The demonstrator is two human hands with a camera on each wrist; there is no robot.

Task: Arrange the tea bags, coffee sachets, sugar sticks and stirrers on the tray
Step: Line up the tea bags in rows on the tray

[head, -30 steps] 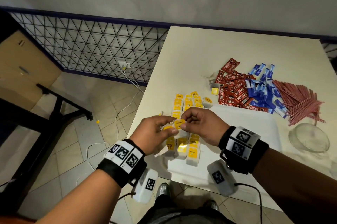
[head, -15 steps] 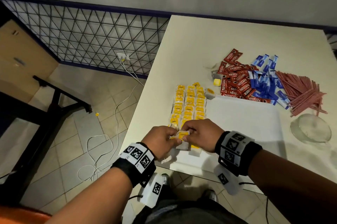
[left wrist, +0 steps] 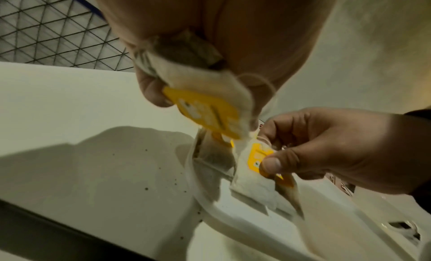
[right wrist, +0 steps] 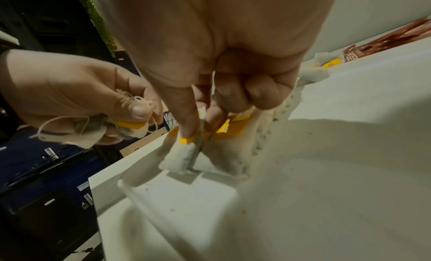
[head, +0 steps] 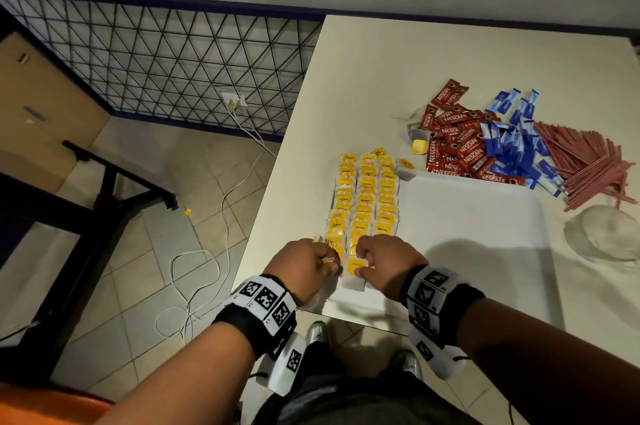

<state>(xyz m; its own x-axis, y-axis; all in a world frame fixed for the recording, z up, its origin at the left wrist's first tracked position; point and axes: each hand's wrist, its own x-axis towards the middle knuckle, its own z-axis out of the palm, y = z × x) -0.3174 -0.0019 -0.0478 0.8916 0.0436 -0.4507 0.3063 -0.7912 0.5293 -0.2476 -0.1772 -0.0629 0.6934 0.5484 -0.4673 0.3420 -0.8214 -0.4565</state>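
Head view shows both hands at the near left corner of the white tray (head: 478,234), at the end of three rows of tea bags (head: 365,198); coffee sachets (head: 460,147), sugar sticks (head: 512,144) and stirrers (head: 585,165) lie on the surface beyond. Wrist views alone reveal the grips: left hand (left wrist: 210,49) fingers clutch a bunched tea bag (left wrist: 205,108), right hand (right wrist: 221,62) fingers pinch a standing tea bag (right wrist: 184,152) on the tray.

the white tray (head: 478,234) looks like smooth matt plastic. the tea bags (head: 365,203) are soft fibrous white paper with glossy yellow card tags and thin cotton strings. red coffee sachets (head: 460,147) and blue sugar sticks (head: 509,144) look like shiny printed foil. the cream table top (head: 398,71) is smooth and matt.
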